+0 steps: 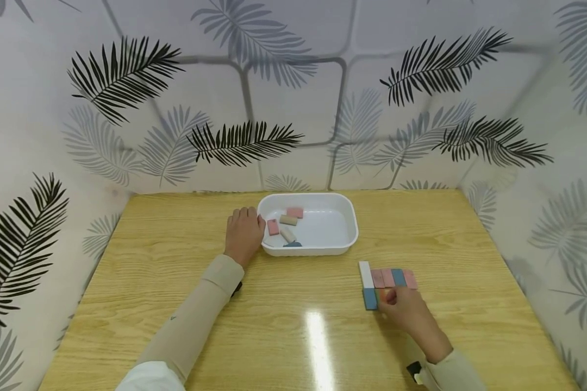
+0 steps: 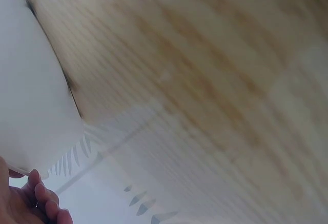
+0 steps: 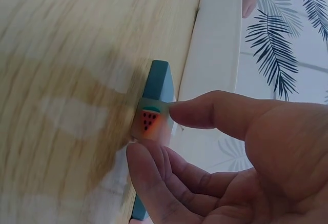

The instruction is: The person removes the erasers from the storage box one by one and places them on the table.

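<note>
White plastic tub with rounded corners (image 1: 308, 252) sits near the tabletop's back edge; left hand (image 1: 244, 233) grips its left rim, thumb in, fingers outside. Right hand (image 1: 408, 309) pinches a small block with a watermelon print (image 3: 149, 119) between thumb and fingers, narrow gap. That block butts against a blue rectangular block (image 1: 370, 298), near side of the layout. Above it: long white block (image 1: 366, 275), then to its right a touching row of pink, pink, blue, pink blocks (image 1: 388, 277). Strip of wood separates tub and layout; more wood runs right of the row toward the side wall.

Right wrist view gives the red-and-green print; head view shows only a sliver beside the fingers. Head view alone gives the tub contents: two pink blocks (image 1: 295, 212), two tan cylinders (image 1: 288, 220), one dark blue piece (image 1: 292, 244). Left wrist view: mostly blurred grain, fingertips at the rim.

Surface is yellowish wood (image 1: 274, 326) with glare at the front; pale walls (image 1: 293, 92) carry black and grey leaf prints
</note>
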Tool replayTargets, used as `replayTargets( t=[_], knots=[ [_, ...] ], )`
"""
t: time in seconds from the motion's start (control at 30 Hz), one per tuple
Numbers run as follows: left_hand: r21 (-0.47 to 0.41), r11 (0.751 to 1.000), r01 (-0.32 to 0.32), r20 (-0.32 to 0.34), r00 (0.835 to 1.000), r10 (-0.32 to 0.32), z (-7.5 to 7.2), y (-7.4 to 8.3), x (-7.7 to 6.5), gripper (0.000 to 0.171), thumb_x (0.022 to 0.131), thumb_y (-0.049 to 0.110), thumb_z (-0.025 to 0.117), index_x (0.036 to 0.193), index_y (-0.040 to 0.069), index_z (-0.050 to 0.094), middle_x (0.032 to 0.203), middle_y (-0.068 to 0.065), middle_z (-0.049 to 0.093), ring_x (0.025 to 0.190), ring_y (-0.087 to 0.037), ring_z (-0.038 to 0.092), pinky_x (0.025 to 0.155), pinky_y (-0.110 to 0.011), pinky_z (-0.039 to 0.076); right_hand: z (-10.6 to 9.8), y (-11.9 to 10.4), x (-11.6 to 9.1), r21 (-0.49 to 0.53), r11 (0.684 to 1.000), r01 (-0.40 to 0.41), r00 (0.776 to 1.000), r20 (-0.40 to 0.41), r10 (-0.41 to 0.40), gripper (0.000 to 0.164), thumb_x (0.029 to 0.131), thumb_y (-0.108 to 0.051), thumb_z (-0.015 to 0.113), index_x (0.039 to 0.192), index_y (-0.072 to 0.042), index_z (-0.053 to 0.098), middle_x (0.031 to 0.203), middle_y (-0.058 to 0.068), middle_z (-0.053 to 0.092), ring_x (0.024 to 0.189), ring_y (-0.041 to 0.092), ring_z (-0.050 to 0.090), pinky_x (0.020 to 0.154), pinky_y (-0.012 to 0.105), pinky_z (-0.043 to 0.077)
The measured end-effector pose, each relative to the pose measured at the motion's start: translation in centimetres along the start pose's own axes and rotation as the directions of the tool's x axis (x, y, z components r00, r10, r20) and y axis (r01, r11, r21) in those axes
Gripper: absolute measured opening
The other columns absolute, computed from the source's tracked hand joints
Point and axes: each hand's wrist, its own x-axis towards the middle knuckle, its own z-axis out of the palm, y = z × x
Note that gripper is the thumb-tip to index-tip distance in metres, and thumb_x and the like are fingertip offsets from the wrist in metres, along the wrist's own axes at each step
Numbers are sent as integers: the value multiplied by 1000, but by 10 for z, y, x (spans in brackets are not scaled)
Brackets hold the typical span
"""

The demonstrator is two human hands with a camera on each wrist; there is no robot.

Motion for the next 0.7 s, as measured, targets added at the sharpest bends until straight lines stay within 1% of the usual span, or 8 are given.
replayTargets(
  t=[0.27,0.47,0.57,0.67,0.7],
  knots=[
    [-9,1000,-7,-9,1000,7,-1,-1,0,30,96,25,41,94,-2,55,87,-15,55,84,-31,48,76,-43,40,1,-2,1,-16,1000,-14,1000,2,14,21,79,-16,68,83,2,58,72,5,58,63,16,52,57,32,44],
    [1,1000,-5,-14,1000,5,-2,-3,0,28,96,23,43,94,-2,55,87,-15,55,84,-31,49,75,-43,40,2,-6,-1,-30,1000,-5,1000,-4,4,22,80,-17,67,84,3,59,73,5,58,63,17,51,57,33,44],
    [3,1000,-16,-12,1000,16,-4,-2,0,29,96,24,42,93,-2,55,87,-16,56,83,-31,49,73,-43,41,0,-8,-3,-24,999,-27,1000,9,28,22,83,-20,64,84,2,61,74,5,60,64,17,53,57,33,45],
    [9,1000,-24,-6,1000,24,-4,-2,0,30,96,24,40,93,-1,55,86,-15,55,82,-31,49,72,-43,40,-6,-11,-4,-39,999,-34,999,8,34,29,87,-25,61,86,4,63,78,9,64,67,19,58,58,35,48],
    [7,1000,-23,-6,1000,23,-4,-1,0,30,96,24,40,93,-1,55,86,-15,55,82,-31,49,72,-42,40,-8,-12,-4,-38,999,-36,999,7,36,29,88,-25,59,86,4,63,77,9,63,66,20,57,58,35,47]
  ],
)
